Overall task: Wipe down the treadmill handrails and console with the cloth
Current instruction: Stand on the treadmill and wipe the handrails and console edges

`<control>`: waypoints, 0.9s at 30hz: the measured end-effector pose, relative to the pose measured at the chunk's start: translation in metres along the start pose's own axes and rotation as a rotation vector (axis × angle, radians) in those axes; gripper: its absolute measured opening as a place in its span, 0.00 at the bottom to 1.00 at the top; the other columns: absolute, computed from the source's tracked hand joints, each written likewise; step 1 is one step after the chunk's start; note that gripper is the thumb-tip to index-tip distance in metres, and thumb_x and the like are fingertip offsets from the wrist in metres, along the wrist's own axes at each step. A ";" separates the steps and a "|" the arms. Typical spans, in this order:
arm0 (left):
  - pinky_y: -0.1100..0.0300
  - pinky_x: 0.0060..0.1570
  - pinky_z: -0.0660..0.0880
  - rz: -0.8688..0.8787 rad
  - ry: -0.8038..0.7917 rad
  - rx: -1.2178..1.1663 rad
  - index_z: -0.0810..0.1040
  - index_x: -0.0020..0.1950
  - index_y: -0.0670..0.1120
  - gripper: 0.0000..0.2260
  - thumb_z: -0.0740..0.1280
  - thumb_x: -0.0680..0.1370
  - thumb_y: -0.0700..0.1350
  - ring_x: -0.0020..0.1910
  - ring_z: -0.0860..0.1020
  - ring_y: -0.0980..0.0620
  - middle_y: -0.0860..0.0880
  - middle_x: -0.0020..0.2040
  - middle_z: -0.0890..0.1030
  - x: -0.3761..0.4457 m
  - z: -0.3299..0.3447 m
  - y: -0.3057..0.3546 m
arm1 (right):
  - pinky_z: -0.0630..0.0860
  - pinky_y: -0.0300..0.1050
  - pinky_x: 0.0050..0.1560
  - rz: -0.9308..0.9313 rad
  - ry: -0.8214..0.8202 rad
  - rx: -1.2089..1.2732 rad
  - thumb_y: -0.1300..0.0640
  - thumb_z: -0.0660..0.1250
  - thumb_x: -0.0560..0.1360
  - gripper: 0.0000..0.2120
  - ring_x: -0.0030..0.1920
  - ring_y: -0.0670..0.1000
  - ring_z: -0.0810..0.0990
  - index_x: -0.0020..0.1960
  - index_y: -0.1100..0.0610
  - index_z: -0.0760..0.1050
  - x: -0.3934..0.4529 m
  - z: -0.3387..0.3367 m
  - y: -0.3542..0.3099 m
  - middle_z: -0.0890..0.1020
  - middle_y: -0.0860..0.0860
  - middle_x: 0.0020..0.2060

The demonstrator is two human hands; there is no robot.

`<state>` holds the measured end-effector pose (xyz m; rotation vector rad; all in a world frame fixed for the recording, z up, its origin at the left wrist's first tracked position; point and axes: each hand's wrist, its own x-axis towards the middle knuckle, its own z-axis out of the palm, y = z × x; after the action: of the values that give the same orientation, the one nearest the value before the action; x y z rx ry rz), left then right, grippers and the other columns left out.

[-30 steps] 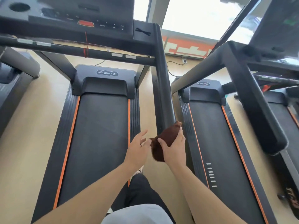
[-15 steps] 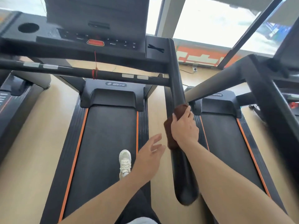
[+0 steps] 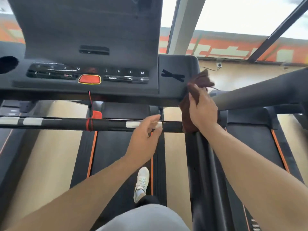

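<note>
Now your right hand (image 3: 202,112) grips brown cloth (image 3: 199,80), pressing it on right handrail (image 3: 202,164) where rail meets console (image 3: 93,75) at far right corner. Cloth drapes over rail top, upper end bunched past your fingers. Your left hand (image 3: 145,135) hovers just near crossbar (image 3: 66,125), fingers loosely spread, holding nothing. White shoe (image 3: 141,182) on belt (image 3: 120,155) below.
</note>
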<state>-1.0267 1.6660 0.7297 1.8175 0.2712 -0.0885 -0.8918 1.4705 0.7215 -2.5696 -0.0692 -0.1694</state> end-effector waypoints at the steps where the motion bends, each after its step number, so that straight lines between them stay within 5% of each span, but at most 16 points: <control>1: 0.67 0.62 0.73 0.011 0.047 -0.003 0.76 0.69 0.52 0.15 0.66 0.83 0.43 0.61 0.78 0.63 0.58 0.63 0.81 0.008 -0.008 0.000 | 0.72 0.58 0.70 -0.105 -0.058 -0.019 0.42 0.56 0.82 0.23 0.70 0.59 0.76 0.74 0.47 0.72 -0.001 -0.001 0.000 0.79 0.53 0.69; 5: 0.66 0.58 0.75 0.047 0.250 0.040 0.79 0.62 0.50 0.12 0.65 0.82 0.39 0.56 0.80 0.61 0.59 0.57 0.83 0.025 -0.044 -0.014 | 0.79 0.53 0.59 -0.410 -0.441 -0.050 0.47 0.62 0.80 0.17 0.58 0.56 0.83 0.65 0.49 0.79 -0.036 0.017 -0.016 0.85 0.49 0.58; 10: 0.76 0.60 0.70 -0.004 0.373 0.105 0.78 0.64 0.47 0.12 0.64 0.82 0.36 0.56 0.78 0.68 0.58 0.56 0.82 0.030 -0.097 -0.033 | 0.76 0.50 0.43 -0.251 -0.346 -0.287 0.43 0.57 0.83 0.15 0.44 0.56 0.82 0.55 0.50 0.78 -0.052 0.057 -0.063 0.85 0.49 0.44; 13: 0.75 0.60 0.71 -0.045 0.436 0.079 0.78 0.64 0.46 0.14 0.62 0.82 0.32 0.57 0.79 0.64 0.54 0.56 0.83 0.032 -0.126 -0.042 | 0.77 0.52 0.47 -0.142 -0.359 -0.301 0.41 0.54 0.84 0.19 0.45 0.58 0.83 0.58 0.51 0.78 -0.054 0.065 -0.091 0.86 0.51 0.46; 19: 0.65 0.64 0.73 -0.118 0.549 0.092 0.77 0.61 0.52 0.22 0.59 0.79 0.28 0.57 0.80 0.61 0.60 0.53 0.82 0.034 -0.174 -0.051 | 0.73 0.54 0.60 -0.450 -0.561 -0.049 0.39 0.51 0.78 0.24 0.60 0.54 0.78 0.67 0.44 0.75 -0.080 0.136 -0.216 0.83 0.46 0.60; 23: 0.58 0.63 0.75 -0.142 0.532 0.124 0.78 0.58 0.54 0.20 0.62 0.77 0.30 0.56 0.81 0.57 0.58 0.52 0.84 0.033 -0.200 -0.061 | 0.73 0.56 0.57 -0.593 -0.678 -0.319 0.44 0.66 0.75 0.32 0.63 0.58 0.76 0.76 0.49 0.64 -0.074 0.152 -0.229 0.77 0.51 0.65; 27: 0.58 0.58 0.76 -0.136 0.441 0.188 0.80 0.55 0.55 0.12 0.68 0.78 0.37 0.55 0.80 0.58 0.60 0.52 0.83 0.041 -0.198 -0.063 | 0.75 0.53 0.55 -0.535 -0.716 -0.321 0.51 0.72 0.73 0.35 0.58 0.56 0.78 0.77 0.45 0.62 -0.061 0.137 -0.197 0.77 0.49 0.61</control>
<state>-1.0176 1.8766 0.7138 1.9920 0.7187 0.2010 -0.9545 1.7093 0.7028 -2.7307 -1.0675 0.5942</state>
